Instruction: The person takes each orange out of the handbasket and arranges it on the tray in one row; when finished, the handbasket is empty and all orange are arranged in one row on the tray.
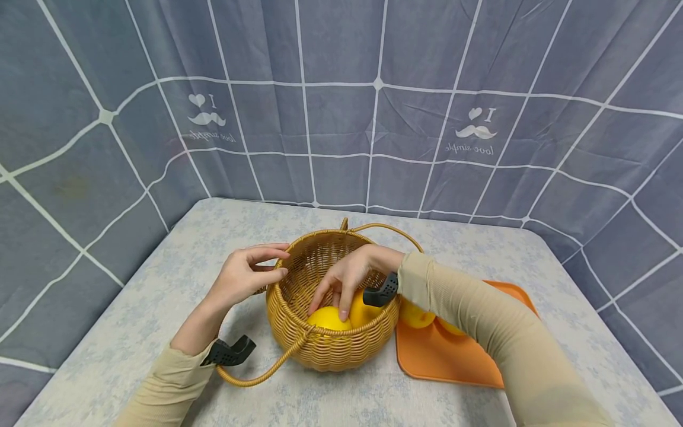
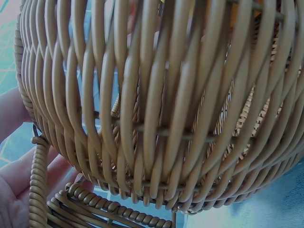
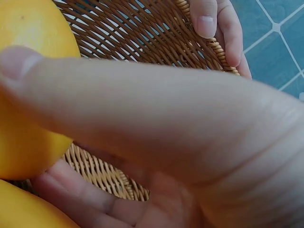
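Observation:
A round wicker basket (image 1: 333,351) stands on the table, with its left rim held by my left hand (image 1: 242,276). In the left wrist view the woven wall (image 2: 156,104) fills most of the picture. My right hand (image 1: 349,274) reaches inside and grips a smooth yellow fruit (image 1: 328,319), the thumb on one side and fingers on the other. That fruit (image 3: 38,28) looks large and rounded in the right wrist view. Beside it in the basket lies a second yellow fruit (image 1: 361,311), partly hidden by the right hand and wrist.
An orange tray (image 1: 448,363) lies right of the basket, partly under my right forearm. On it are yellow fruits (image 1: 415,317), partly covered by the sleeve. One basket handle (image 1: 261,378) droops front left; another (image 1: 392,226) arcs at the back right. A gridded curtain (image 1: 341,118) surrounds the table.

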A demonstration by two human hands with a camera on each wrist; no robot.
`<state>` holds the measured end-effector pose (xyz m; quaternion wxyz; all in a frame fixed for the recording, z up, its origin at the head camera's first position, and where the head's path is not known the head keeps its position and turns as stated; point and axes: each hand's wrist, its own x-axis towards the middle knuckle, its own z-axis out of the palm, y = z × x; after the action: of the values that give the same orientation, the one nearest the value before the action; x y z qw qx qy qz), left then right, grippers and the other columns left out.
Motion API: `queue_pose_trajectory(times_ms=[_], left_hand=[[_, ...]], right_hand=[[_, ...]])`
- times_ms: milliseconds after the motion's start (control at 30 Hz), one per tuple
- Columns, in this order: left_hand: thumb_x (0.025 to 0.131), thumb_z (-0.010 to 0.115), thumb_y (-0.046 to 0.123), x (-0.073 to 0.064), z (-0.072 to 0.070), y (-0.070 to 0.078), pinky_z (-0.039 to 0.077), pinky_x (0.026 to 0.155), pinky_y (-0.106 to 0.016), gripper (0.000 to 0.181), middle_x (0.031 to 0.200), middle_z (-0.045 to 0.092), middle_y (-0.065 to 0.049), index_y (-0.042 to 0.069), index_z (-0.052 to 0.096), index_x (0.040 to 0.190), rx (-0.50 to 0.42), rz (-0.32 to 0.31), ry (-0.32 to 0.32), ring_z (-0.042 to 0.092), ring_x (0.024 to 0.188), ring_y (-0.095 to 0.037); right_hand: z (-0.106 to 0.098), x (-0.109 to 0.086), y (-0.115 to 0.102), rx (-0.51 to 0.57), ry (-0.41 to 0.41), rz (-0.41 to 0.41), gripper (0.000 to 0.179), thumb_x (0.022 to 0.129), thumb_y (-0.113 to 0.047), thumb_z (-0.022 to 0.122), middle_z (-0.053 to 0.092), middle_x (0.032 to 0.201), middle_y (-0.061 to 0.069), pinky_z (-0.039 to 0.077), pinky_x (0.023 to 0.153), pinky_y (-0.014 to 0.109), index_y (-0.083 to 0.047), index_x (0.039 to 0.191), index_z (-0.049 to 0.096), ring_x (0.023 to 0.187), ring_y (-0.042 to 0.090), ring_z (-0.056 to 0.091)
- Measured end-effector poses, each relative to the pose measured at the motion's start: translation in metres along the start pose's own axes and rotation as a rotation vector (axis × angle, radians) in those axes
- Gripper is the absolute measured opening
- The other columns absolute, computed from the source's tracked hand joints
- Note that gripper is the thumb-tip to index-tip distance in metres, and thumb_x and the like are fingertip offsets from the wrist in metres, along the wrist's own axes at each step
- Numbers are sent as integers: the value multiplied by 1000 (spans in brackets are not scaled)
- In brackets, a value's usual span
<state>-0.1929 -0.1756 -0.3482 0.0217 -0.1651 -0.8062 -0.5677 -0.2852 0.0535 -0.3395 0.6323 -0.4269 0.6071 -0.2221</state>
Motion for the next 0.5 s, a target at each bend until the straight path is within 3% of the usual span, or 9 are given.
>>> queue_pose_trajectory(times_ms=[133, 300, 500], left_hand=[[82, 72, 12, 0, 0, 0, 56, 71, -27, 30, 129, 57, -9, 0, 68, 110, 5, 6, 1, 66, 94, -29], [82, 72, 12, 1, 0, -1, 55, 76, -27, 29, 128, 58, -8, 0, 69, 108, 16, 19, 4, 65, 95, -27], [82, 71, 12, 2, 0, -1, 54, 77, -27, 29, 127, 58, -8, 1, 69, 108, 17, 18, 4, 65, 95, -27]], right_hand=[[0, 0, 0, 13, 14, -13, 60, 84, 9, 63, 48, 135, 3, 46, 96, 35, 1, 139, 42, 110, 22, 58], [-1, -1, -1, 29, 10, -42, 60, 82, 10, 64, 50, 131, 5, 48, 93, 38, 4, 138, 42, 101, 25, 61], [-2, -3, -2, 34, -2, -56, 62, 82, 13, 62, 56, 128, 6, 43, 98, 35, 5, 139, 39, 110, 17, 56]])
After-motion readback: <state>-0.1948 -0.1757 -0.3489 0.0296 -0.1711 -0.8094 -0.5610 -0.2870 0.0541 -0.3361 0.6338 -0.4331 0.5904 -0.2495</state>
